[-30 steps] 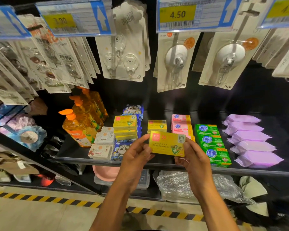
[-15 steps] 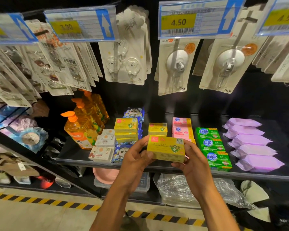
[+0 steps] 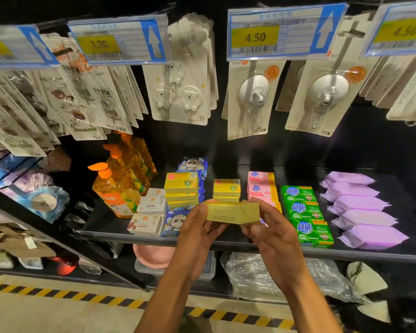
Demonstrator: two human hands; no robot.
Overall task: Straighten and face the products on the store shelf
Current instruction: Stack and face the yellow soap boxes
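Fingers [image 3: 198, 211] of the left hand [image 3: 197, 239] and right hand [image 3: 271, 239] pinch the ends of a yellow soap box [image 3: 228, 212]; it hangs, narrow side showing, just in front of the short yellow stack [image 3: 226, 189].

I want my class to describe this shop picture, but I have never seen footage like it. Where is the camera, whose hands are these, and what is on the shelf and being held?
There is no machine: a person wears one wide-angle camera on the head, looking forward and down, so the left hand and right hand are the wearer's own. They pinch a flat yellow cardboard box by its ends, in front of the black shelf. On the shelf sit orange pump bottles, stacked yellow boxes, pink boxes, green wrapped packs and purple soft packs. Carded hooks hang above.
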